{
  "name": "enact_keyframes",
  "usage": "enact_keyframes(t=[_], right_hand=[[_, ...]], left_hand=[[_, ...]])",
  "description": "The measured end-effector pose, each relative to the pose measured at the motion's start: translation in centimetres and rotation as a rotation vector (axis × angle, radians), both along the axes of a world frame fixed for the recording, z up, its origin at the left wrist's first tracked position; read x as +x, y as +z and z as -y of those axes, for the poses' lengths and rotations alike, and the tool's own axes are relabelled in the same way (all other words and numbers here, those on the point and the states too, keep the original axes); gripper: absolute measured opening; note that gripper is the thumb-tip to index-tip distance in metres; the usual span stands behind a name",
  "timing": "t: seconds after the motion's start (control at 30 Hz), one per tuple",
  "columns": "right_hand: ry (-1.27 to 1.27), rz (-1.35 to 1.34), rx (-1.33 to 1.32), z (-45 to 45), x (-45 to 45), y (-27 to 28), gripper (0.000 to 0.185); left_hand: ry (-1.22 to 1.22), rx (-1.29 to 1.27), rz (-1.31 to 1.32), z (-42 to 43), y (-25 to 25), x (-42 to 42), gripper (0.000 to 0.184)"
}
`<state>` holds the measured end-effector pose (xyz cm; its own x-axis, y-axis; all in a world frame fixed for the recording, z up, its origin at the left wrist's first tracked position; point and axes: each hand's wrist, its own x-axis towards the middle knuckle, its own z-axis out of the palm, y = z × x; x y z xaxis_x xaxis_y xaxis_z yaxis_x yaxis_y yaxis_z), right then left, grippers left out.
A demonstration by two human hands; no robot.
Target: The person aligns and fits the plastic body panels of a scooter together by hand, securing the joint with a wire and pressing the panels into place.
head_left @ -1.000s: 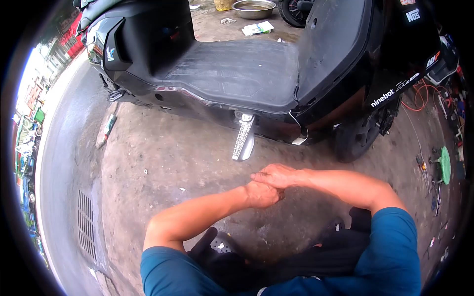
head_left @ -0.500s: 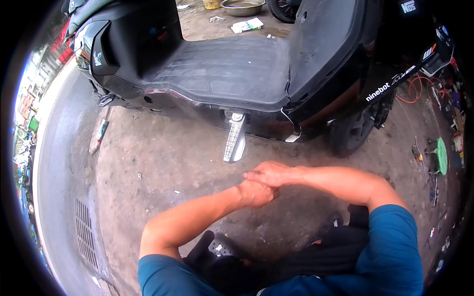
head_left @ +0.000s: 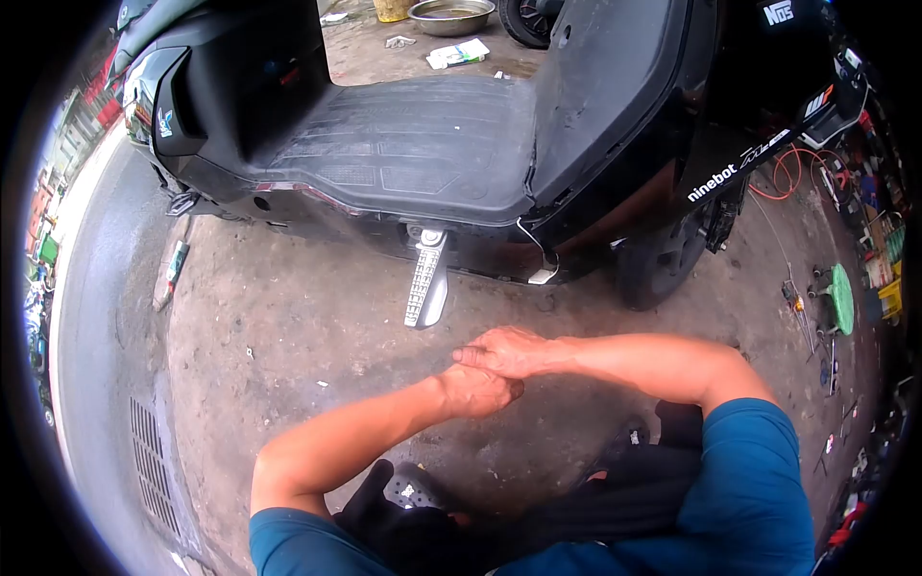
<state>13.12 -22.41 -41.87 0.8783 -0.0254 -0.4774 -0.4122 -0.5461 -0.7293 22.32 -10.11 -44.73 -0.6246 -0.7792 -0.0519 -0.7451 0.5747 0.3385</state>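
Note:
My left hand (head_left: 477,393) and my right hand (head_left: 512,352) are pressed together in front of me, above the ground. The right one lies over the left and closes on it, its thumb pointing left. My left fingers are curled and partly hidden, so what they may hold cannot be seen. Beyond them stands a black scooter (head_left: 615,187) with a flat ribbed footboard (head_left: 403,134). Its silver folding footrest (head_left: 424,278) sticks out toward me, a little above and left of my hands, and neither hand touches it.
A green stool (head_left: 841,300) and screwdrivers (head_left: 793,298) are at the right, near an orange hose (head_left: 789,173). A green tube-like item (head_left: 177,261) lies left, by a drain grate (head_left: 154,461). Behind the scooter sits a metal basin (head_left: 451,15). My shoes (head_left: 411,488) are below.
The view has shifted slightly, so the scooter and my hands appear a little lower and further left. My hands stay joined, right over left.

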Motion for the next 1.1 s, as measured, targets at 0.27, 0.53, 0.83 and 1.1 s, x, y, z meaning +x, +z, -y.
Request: enact_keyframes(t=[0.27,0.53,0.83,1.1], right_hand=[[-0.056,0.046,0.002,0.0,0.0,-1.2,0.072],[-0.032,-0.015,0.016,0.0,-0.1,-0.1,0.075],[-0.048,0.005,-0.011,0.2,-0.5,-0.1,0.071],[-0.065,0.084,-0.03,-0.2,-0.7,-0.5,0.074]], left_hand=[[-0.011,0.069,0.116,0.5,0.6,0.0,0.019],[-0.027,-0.046,0.046,-0.1,-0.3,0.0,0.011],[-0.064,-0.071,0.027,0.7,-1.2,0.1,0.01],[-0.013,0.026,-0.025,0.5,0.5,0.0,0.011]])
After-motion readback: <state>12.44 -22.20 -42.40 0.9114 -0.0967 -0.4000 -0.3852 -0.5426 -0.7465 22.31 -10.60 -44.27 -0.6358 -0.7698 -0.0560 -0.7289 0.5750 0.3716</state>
